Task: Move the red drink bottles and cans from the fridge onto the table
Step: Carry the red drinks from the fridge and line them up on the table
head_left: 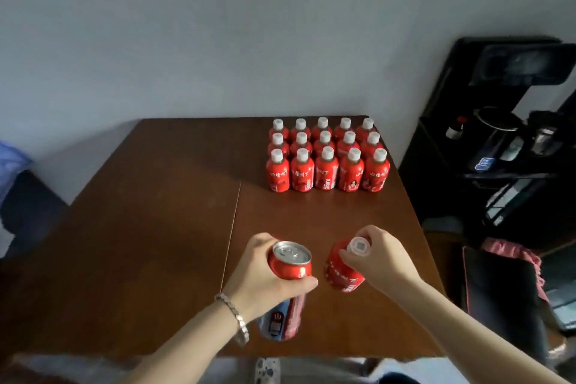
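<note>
Now both hands carry drinks over the table's (156, 227) near edge: the left hand (258, 271) grips a can (288, 265), the right hand (378, 257) pinches a bottle (339, 271) by its cap. Next, probably setting them beside the bottles (327, 159) at the far right corner.

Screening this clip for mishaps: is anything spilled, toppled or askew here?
Nothing stands out. The bottles on the table stand upright in tidy rows, with no spill visible. The only tilted items are the can in the left hand and the bottle in the right hand, both gripped.
</note>
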